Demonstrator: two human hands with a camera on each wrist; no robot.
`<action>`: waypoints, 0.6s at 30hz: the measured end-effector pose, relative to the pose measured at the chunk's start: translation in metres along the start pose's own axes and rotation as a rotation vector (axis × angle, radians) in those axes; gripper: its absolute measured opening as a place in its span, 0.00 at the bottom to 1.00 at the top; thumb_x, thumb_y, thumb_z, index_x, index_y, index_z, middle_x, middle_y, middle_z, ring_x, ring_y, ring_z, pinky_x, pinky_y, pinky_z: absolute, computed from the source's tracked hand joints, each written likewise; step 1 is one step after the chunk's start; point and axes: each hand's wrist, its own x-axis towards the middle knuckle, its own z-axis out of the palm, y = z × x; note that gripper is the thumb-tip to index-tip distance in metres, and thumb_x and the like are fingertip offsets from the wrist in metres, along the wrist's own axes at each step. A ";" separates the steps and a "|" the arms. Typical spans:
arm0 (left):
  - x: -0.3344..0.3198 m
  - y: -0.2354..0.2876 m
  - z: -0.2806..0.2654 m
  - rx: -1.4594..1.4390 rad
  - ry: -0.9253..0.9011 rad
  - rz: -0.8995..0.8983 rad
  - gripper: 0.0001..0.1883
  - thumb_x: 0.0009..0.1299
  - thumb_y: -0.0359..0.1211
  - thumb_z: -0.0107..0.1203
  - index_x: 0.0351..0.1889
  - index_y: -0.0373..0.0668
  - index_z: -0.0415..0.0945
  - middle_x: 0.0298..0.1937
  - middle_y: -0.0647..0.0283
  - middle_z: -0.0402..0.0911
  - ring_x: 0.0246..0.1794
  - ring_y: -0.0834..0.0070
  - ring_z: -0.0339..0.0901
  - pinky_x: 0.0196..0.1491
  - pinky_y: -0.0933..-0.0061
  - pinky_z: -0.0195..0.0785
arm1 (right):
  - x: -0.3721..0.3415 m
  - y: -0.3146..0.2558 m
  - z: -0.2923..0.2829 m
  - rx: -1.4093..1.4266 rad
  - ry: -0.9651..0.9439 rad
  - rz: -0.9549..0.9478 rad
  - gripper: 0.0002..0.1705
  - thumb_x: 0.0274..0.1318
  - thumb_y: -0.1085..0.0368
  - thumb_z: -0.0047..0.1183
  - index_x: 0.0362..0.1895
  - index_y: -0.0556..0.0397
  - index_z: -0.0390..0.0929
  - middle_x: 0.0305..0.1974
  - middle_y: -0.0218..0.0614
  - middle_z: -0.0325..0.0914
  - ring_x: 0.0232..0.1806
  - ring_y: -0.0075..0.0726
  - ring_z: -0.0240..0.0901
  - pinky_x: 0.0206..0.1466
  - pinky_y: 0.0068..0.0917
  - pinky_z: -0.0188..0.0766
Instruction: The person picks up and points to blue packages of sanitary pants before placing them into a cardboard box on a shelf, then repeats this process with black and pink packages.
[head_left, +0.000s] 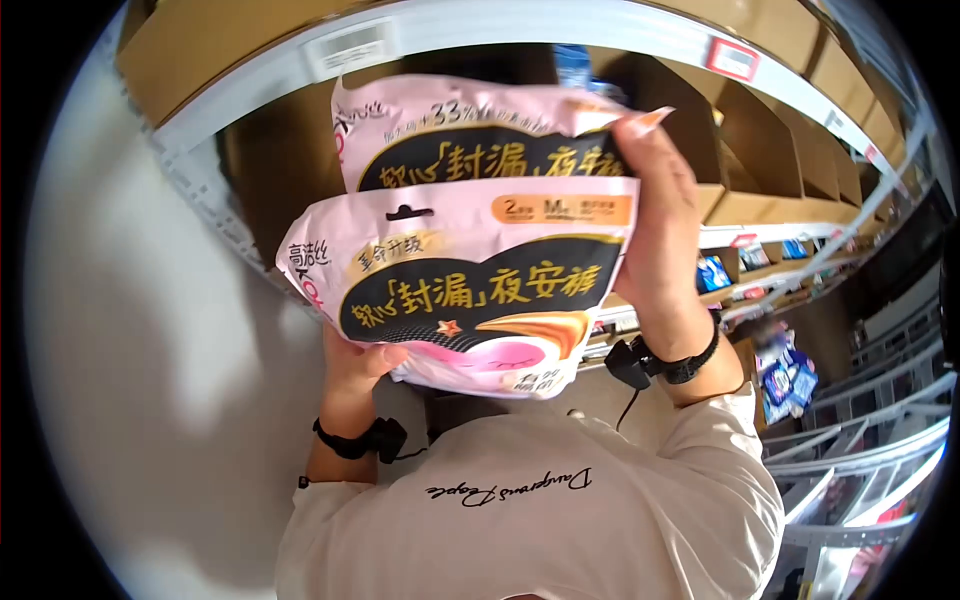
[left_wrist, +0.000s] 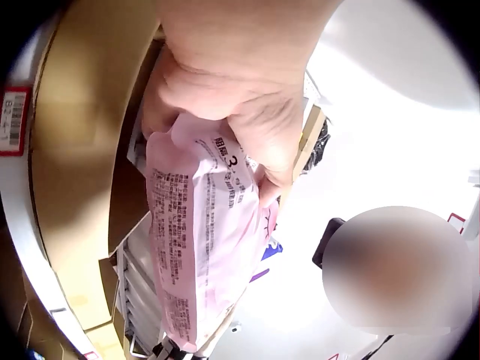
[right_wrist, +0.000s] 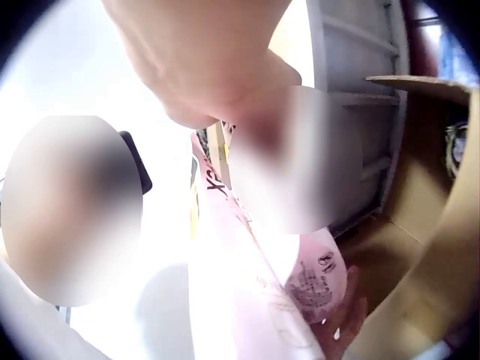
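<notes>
Two pink packs of night sanitary pants with black label panels are held up in the head view, one overlapping the other. My left hand (head_left: 365, 362) grips the front pack (head_left: 480, 285) at its lower left corner, the thumb lying over the front. With my right hand (head_left: 655, 215) I hold the rear pack (head_left: 455, 110) by its upper right end; the front pack's right edge lies against that palm. In the left wrist view the left hand (left_wrist: 232, 112) clasps the end of a pink pack (left_wrist: 199, 247), its printed side showing. The right wrist view is partly washed out.
Before me stands a shelf with cardboard bins (head_left: 770, 130) and a white label rail (head_left: 620, 38). A pale wall (head_left: 140, 330) is close on the left. On the right, blue packs (head_left: 788, 385) and further white racks (head_left: 860, 430) line the aisle.
</notes>
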 end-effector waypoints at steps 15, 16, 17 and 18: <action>0.000 -0.016 0.073 0.075 -0.198 -0.141 0.39 0.49 0.31 0.72 0.60 0.29 0.67 0.54 0.54 0.79 0.50 0.71 0.80 0.56 0.70 0.72 | -0.009 -0.053 -0.094 -0.480 -0.059 -0.013 0.13 0.64 0.60 0.58 0.35 0.59 0.80 0.29 0.27 0.80 0.31 0.15 0.72 0.37 0.16 0.69; -0.002 -0.019 0.071 0.079 -0.195 -0.146 0.39 0.49 0.31 0.72 0.60 0.29 0.67 0.54 0.54 0.79 0.50 0.71 0.80 0.56 0.70 0.72 | -0.007 -0.057 -0.095 -0.498 -0.049 0.055 0.14 0.65 0.59 0.56 0.34 0.59 0.81 0.28 0.27 0.80 0.31 0.15 0.72 0.36 0.16 0.69; -0.003 -0.023 0.065 0.134 -0.210 -0.106 0.39 0.50 0.32 0.71 0.60 0.29 0.67 0.54 0.55 0.79 0.50 0.71 0.80 0.56 0.70 0.72 | -0.004 -0.054 -0.097 -0.494 -0.047 0.060 0.14 0.65 0.59 0.56 0.34 0.59 0.81 0.28 0.27 0.80 0.31 0.15 0.72 0.36 0.16 0.69; -0.006 -0.024 0.062 0.188 -0.223 -0.069 0.39 0.50 0.33 0.71 0.60 0.29 0.67 0.54 0.55 0.79 0.50 0.72 0.80 0.56 0.70 0.72 | -0.002 -0.049 -0.098 -0.474 -0.045 0.046 0.15 0.66 0.58 0.55 0.36 0.59 0.80 0.29 0.28 0.80 0.32 0.16 0.72 0.36 0.17 0.69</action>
